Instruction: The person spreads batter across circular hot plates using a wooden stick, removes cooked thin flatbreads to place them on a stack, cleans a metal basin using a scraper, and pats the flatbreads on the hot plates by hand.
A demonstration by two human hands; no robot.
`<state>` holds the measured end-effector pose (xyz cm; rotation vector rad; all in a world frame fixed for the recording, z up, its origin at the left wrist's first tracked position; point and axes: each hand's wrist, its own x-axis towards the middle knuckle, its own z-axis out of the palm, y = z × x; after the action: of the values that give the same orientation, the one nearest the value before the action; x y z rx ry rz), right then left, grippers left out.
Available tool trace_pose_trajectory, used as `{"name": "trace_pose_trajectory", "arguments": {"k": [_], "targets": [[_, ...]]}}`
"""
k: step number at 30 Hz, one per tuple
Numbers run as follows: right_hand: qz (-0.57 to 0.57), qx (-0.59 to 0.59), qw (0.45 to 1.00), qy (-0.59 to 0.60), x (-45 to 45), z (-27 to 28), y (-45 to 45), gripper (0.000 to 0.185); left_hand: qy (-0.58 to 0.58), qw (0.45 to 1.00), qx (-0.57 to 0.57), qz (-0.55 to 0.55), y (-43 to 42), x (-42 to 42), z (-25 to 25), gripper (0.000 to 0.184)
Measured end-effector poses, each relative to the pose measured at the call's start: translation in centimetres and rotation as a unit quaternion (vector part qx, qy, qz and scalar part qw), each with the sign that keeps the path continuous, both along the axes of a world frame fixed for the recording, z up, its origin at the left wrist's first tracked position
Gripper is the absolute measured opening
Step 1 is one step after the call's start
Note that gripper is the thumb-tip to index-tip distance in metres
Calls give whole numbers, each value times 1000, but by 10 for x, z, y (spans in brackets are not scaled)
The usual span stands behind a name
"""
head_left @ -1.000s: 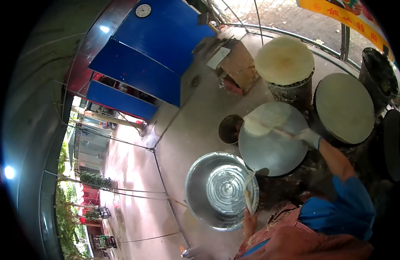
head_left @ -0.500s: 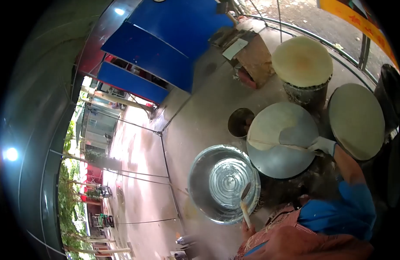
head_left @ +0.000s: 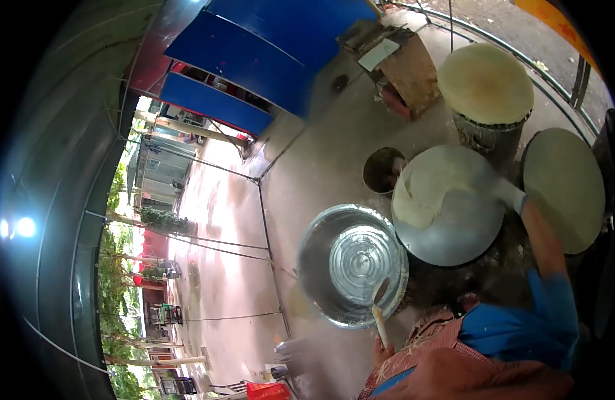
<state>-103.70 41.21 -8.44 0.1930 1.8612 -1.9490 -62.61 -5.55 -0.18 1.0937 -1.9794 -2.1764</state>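
My left hand (head_left: 383,349) is closed round the pale handle of a ladle (head_left: 380,320), whose dark bowl hangs over the near rim of a large metal basin (head_left: 314,280). A thin layer of pale batter (head_left: 414,200) covers part of a round griddle (head_left: 447,240); bare grey metal shows on the rest. Over the griddle's right side is my right hand (head_left: 511,194), in a white glove and blurred by motion. It grips a thin batter spreader, whose blade is smeared by motion and hard to make out now.
Behind the griddle, a round pale flatbread (head_left: 486,83) lies on a drum-like stand (head_left: 487,133). Another pale disc (head_left: 564,190) is on the right. A dark pot (head_left: 381,170) stands beside the griddle, a cardboard box (head_left: 411,70) farther back. Blue panels (head_left: 254,73) are at upper left.
My right hand has moved slightly up across the griddle, and the batter's edge now curves. My left hand still holds the ladle over the basin. The whole view has shifted a little.
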Motion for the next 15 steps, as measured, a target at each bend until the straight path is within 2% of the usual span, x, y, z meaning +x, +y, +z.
{"name": "trace_pose_trajectory", "arguments": {"k": [1, 3, 5, 7, 9, 11, 12, 13, 15], "targets": [[0, 36, 999, -28, -9, 43, -9, 21, -12, 997, 65, 40, 2, -1, 4, 56], [97, 118, 986, -71, -7, 99, -35, 24, -29, 992, 103, 62, -2, 5, 2, 55], [161, 82, 982, -64, 2, 31, -22, 24, -36, 997, 55, 31, -15, 18, -18, 55], [214, 96, 969, -77, 19, 26, -14, 24, -75, 984, 145, 64, -35, 33, -44, 55], [247, 151, 951, -107, 48, 94, -1, 24, -97, 988, 101, 71, -25, 39, -46, 55], [208, 84, 974, 16, 22, 34, 11, 24, -110, 989, -88, 42, 10, 18, 1, 54], [183, 46, 979, 73, 9, -5, 22, 24, -93, 990, -98, 27, 18, 13, 15, 54], [165, 114, 980, -3, -7, 22, 7, 26, -78, 991, -110, 9, 22, 9, 27, 53], [121, 137, 983, 2, -25, 80, -32, 32, -79, 991, -105, -4, 18, 12, 27, 53]]}}
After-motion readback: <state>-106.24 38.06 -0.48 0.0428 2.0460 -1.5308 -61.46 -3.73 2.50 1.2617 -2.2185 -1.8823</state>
